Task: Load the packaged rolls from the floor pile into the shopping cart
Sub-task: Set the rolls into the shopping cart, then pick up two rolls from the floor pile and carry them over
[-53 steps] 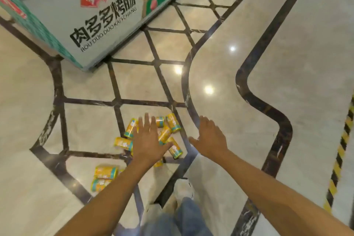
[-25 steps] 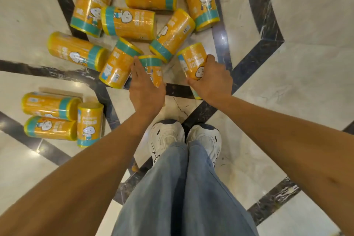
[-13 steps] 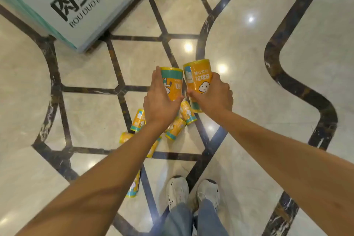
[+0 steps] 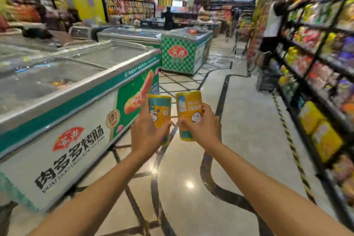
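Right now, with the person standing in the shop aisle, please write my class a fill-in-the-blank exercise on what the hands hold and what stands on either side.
1. The left hand grips the left roll and the right hand grips the right roll, so ____ rolls are in hand.
2. Both rolls are held ____, not lying flat.
3. The chest freezer stands on the person's ____ side.
4. The stocked shelves run along the person's ____ side.

Missing words: two; upright; left; right.
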`<control>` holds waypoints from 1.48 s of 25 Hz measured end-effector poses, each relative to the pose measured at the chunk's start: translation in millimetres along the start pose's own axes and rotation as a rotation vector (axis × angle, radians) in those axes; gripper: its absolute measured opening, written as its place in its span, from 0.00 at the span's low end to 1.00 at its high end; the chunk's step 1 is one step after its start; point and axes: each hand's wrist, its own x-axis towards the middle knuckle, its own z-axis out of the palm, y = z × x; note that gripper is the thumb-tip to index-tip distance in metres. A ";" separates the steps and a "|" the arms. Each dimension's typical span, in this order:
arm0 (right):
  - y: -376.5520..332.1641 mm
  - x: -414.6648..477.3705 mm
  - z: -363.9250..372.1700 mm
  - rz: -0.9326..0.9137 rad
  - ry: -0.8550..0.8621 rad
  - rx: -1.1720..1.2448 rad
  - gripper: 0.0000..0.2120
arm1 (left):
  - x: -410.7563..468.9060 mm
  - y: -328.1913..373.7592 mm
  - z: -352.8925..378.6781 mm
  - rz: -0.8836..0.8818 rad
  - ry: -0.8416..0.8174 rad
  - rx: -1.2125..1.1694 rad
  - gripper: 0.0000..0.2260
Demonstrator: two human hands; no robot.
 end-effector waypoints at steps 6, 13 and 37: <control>-9.5 -27.4 -153.8 0.083 0.414 -0.015 0.29 | 4.7 134.0 28.4 0.250 -0.175 -0.271 0.43; 20.6 -231.6 -279.3 0.395 0.944 -0.228 0.28 | -143.2 258.1 52.9 0.529 -0.643 -0.629 0.42; -83.5 -960.3 -414.8 0.948 1.751 -0.550 0.32 | -771.4 486.7 -244.2 0.914 -1.633 -1.125 0.43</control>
